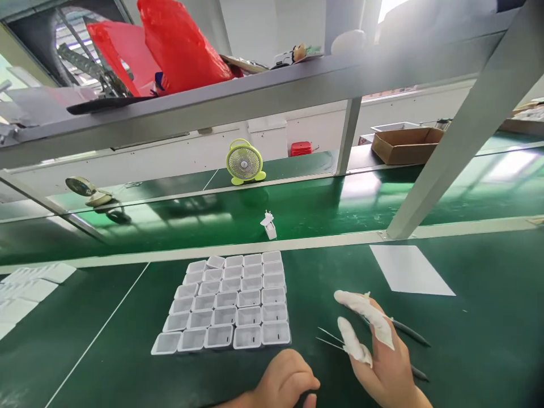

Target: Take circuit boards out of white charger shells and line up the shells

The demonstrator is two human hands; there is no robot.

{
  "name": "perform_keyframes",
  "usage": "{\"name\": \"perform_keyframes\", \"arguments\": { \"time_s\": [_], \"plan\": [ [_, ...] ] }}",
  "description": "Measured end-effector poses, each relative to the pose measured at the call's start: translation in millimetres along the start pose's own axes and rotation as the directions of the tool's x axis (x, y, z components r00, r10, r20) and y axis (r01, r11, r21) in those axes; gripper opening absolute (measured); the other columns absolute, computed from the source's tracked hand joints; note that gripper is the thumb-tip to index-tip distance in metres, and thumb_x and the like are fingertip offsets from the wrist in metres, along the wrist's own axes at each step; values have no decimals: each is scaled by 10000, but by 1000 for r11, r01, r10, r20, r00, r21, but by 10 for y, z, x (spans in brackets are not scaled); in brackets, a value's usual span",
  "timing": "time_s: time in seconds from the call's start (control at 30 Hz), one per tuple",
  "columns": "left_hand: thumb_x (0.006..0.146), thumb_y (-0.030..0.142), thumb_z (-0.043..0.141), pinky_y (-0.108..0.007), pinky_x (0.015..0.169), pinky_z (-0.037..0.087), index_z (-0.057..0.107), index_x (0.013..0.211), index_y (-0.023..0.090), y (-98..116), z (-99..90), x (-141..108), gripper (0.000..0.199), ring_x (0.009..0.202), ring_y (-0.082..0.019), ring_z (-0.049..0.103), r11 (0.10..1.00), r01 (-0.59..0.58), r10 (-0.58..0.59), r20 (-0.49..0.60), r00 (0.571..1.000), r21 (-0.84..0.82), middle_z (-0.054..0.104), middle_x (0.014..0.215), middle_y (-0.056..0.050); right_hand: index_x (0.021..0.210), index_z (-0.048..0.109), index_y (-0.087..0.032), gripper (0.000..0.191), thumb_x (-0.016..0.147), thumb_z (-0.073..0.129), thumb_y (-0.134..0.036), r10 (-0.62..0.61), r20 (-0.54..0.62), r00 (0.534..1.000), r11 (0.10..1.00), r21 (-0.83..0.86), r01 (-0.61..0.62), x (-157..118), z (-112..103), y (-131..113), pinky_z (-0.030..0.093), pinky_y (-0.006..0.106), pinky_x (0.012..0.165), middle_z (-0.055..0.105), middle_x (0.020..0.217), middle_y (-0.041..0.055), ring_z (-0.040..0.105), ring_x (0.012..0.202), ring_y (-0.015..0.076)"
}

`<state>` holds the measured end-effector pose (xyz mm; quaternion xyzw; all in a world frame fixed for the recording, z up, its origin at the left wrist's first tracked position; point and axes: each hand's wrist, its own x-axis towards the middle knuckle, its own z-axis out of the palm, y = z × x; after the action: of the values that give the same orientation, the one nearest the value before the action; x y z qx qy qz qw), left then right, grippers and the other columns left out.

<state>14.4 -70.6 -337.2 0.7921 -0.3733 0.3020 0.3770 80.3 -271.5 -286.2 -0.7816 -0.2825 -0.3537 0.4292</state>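
Observation:
My left hand (289, 378) is curled at the bottom edge, near the front row of small white trays (193, 340); what its fingers hold, if anything, is hidden. Several trays toward the right contain a tiny dark piece. My right hand (376, 345) hovers over or rests on the green table, thumb and index finger apart with white wraps on them. Thin metal tips, like those of tweezers (330, 335), stick out left past the thumb. Beside and beneath this hand lies a dark-handled tool (410, 331); its other end is covered.
A white sheet (412, 270) lies at the right, white pieces (32, 292) at the far left. Behind, a small white object (268, 225) sits on the green belt (191, 218). A slanted post (463, 124) and overhead shelf (238, 93) frame the bench; a green fan (244, 163) stands beyond.

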Motion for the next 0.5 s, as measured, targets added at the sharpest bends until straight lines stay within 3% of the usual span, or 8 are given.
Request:
{"name": "perform_keyframes", "arguments": {
  "time_s": [0.17, 0.27, 0.4, 0.5],
  "plan": [
    [878, 186, 510, -264, 568, 490, 540, 1018, 154, 37, -11, 13, 147, 597, -149, 592, 993, -115, 114, -8, 993, -7, 646, 702, -51, 1328, 474, -132, 413, 919, 522, -166, -22, 64, 998, 997, -72, 26, -48, 43, 20, 544, 477, 973, 643, 1162, 153, 608, 1144, 286],
    [785, 109, 576, -261, 609, 498, 556, 1021, 134, 47, -64, 18, 238, 637, -137, 604, 984, -179, 179, 5, 984, 15, 660, 733, -43, 1338, 459, -120, 414, 934, 526, -177, -44, 98, 994, 992, -118, 56, -68, 85, 24, 528, 439, 985, 625, 1184, 156, 565, 1196, 286],
    [758, 128, 566, -257, 584, 482, 582, 1009, 110, 41, -70, 9, 252, 643, -123, 604, 958, -282, 285, -48, 957, 59, 657, 727, -24, 1344, 473, -135, 425, 934, 557, -205, -45, 94, 995, 982, -178, 61, -101, 99, 41, 529, 403, 961, 623, 1190, 142, 575, 1171, 287],
    [721, 165, 558, -265, 563, 457, 570, 993, 140, 77, -50, -29, 273, 628, -123, 593, 960, -258, 265, -52, 963, 112, 641, 729, -11, 1326, 500, -158, 397, 943, 541, -256, 18, 59, 998, 965, -264, -2, -100, 82, 43, 537, 428, 937, 627, 1193, 133, 601, 1139, 307]
  ]
}}
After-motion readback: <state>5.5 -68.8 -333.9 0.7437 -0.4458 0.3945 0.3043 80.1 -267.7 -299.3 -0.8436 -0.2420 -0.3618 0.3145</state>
